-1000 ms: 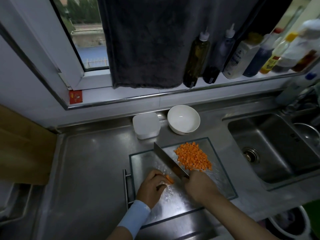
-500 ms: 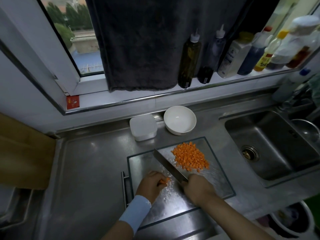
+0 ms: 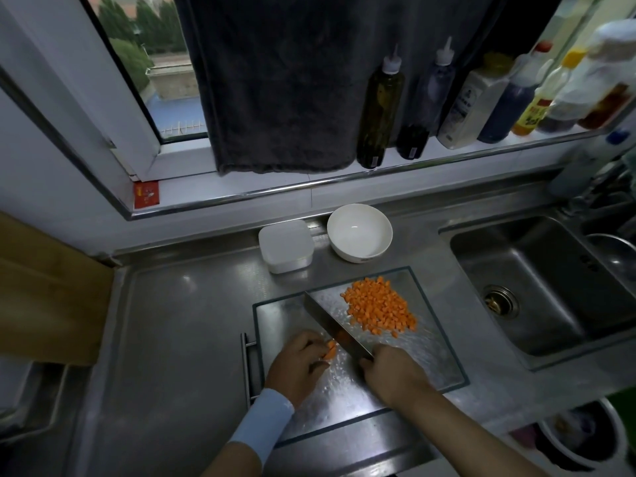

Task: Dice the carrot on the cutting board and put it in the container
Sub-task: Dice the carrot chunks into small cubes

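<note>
Two grips: left hand (image 3: pixel 296 366) pinches carrot stub (image 3: pixel 330 351), right hand (image 3: pixel 392 371) steel cleaver (image 3: pixel 327 321).

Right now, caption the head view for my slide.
Left hand pinches a carrot piece while right hand grips the cleaver beside the diced carrot pile.

The grey stainless-steel countertop (image 3: pixel 179 325) in front of me carries three things. My clear rectangular glass cutting board (image 3: pixel 433 356), dark-rimmed with a metal bar handle on its left side, lies slightly askew near the front edge. Along the back edge sit a white square plastic container (image 3: pixel 285 246) with its lid on and, just beside it to the right, a white round ceramic bowl (image 3: pixel 359 235). A steel sink basin (image 3: pixel 537 290) is sunk into the right end.
</note>
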The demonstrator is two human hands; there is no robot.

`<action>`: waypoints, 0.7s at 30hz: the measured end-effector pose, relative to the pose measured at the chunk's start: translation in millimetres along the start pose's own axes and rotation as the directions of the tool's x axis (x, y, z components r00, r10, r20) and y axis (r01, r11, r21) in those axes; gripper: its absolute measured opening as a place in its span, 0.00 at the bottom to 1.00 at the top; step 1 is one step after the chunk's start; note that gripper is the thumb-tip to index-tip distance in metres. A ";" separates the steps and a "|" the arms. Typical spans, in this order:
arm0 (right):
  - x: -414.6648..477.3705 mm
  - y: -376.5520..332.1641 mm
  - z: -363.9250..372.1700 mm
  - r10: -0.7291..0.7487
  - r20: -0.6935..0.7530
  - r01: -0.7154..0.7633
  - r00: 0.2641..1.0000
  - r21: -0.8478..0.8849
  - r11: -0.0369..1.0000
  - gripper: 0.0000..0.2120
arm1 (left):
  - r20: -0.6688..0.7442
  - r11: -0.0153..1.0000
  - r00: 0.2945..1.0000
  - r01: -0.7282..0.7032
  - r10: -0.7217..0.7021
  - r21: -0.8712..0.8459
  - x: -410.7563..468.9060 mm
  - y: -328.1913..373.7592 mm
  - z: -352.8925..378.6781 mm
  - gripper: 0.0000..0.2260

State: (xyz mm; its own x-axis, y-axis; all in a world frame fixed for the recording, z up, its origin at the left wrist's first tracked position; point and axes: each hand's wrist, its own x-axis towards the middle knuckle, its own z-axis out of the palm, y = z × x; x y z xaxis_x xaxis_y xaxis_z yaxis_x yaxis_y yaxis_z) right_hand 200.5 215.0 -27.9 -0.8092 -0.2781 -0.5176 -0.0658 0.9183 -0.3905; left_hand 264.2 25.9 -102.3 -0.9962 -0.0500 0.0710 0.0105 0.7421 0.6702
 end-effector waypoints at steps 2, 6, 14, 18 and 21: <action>0.8 -0.1 -0.2 0.005 0.008 -0.005 1.000 0.007 1.000 0.13 | 0.002 0.998 0.998 -0.065 0.065 -0.008 3.4 -1.7 0.1 0.04; 0.5 -3.7 0.5 0.007 0.023 -0.007 1.000 0.012 1.000 0.16 | -0.075 0.997 0.995 -0.073 0.070 -0.032 5.8 -2.0 11.0 0.06; -5.4 -8.9 1.8 -0.023 -0.014 0.022 1.000 -0.062 0.998 0.14 | -0.129 0.972 0.984 0.092 -0.122 -0.218 -4.7 10.2 20.0 0.09; -11.0 -15.3 -1.5 -0.040 -0.039 0.036 0.998 -0.101 0.994 0.14 | -0.074 0.990 0.996 0.043 -0.053 -0.132 -6.0 9.5 17.6 0.08; -20.1 -20.1 -2.3 -0.062 -0.087 0.046 0.994 -0.175 0.983 0.12 | -0.131 0.992 0.991 0.018 -0.034 -0.126 -3.1 12.0 13.6 0.06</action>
State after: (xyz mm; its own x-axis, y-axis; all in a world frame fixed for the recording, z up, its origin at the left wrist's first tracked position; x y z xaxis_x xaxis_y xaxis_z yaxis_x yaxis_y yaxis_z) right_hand 216.7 202.7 -7.9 -0.8514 -0.3086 -0.4241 -0.2041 0.9398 -0.2741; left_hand 266.2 44.1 -104.5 -0.9762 -0.1623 0.1438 0.0036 0.6511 0.7590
